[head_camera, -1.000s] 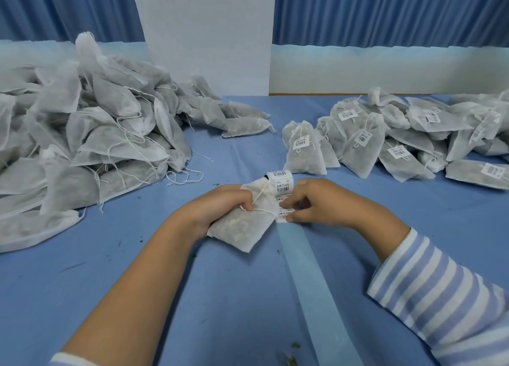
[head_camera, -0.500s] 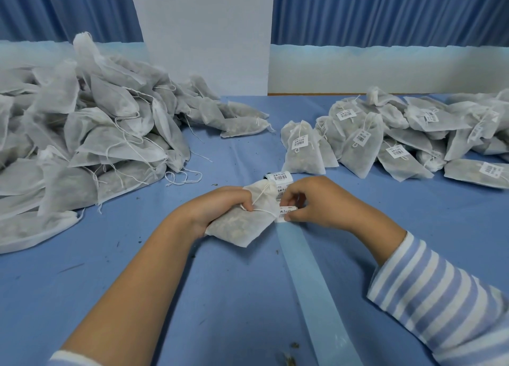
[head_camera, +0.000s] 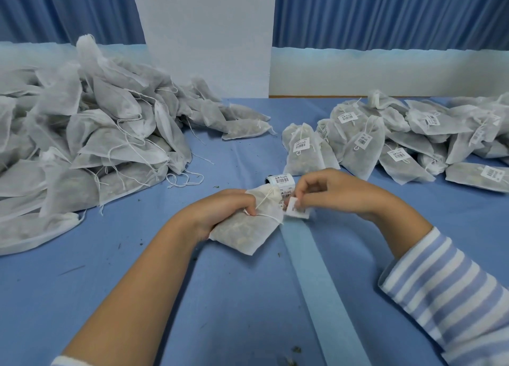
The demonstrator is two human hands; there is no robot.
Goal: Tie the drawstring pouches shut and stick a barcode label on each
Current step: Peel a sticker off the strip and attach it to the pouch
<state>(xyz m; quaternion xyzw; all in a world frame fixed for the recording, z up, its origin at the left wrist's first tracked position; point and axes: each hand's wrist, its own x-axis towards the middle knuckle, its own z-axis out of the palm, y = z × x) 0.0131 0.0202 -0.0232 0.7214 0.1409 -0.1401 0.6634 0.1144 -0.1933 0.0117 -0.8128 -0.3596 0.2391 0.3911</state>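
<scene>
At pouch [head_camera: 242,229] edge, right hand [head_camera: 340,193] pinches label [head_camera: 297,210].

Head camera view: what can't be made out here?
Head view:
- Print on the small white barcode label pinched by the right hand: too small, curled.
- White label roll: partly hidden behind the white fabric drawstring pouch in the left hand.
- Heap of unlabelled white pouches: cut off by left edge.
</scene>
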